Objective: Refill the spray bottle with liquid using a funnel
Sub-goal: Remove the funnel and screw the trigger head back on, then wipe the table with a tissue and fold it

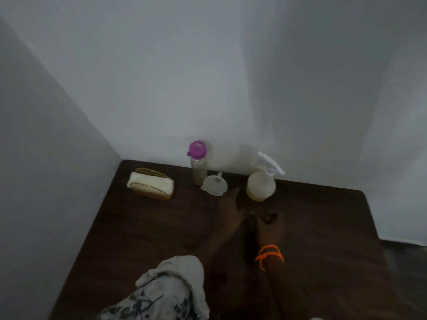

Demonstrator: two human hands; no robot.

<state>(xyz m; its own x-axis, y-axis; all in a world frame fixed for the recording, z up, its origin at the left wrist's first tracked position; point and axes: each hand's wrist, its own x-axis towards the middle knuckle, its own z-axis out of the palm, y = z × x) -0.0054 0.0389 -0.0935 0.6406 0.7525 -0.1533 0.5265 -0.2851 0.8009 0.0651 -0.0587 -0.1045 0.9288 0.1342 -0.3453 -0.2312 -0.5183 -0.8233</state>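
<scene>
A translucent spray bottle (261, 184) with a white trigger head stands at the back of the dark wooden table (143, 229), a little yellowish liquid at its bottom. Left of it a white funnel (215, 184) lies on its side. Behind the funnel stands a clear bottle with a purple cap (198, 162). My left hand (227, 211) reaches forward with straight fingers, its tips just short of the funnel and holding nothing. My right hand (269, 224), with an orange thread on the wrist, rests on the table below the spray bottle, fingers loosely curled, nothing in it.
A woven basket (151, 187) holding a folded white cloth sits at the back left. White walls close the table in at the back and left. The table's right edge runs down at the right.
</scene>
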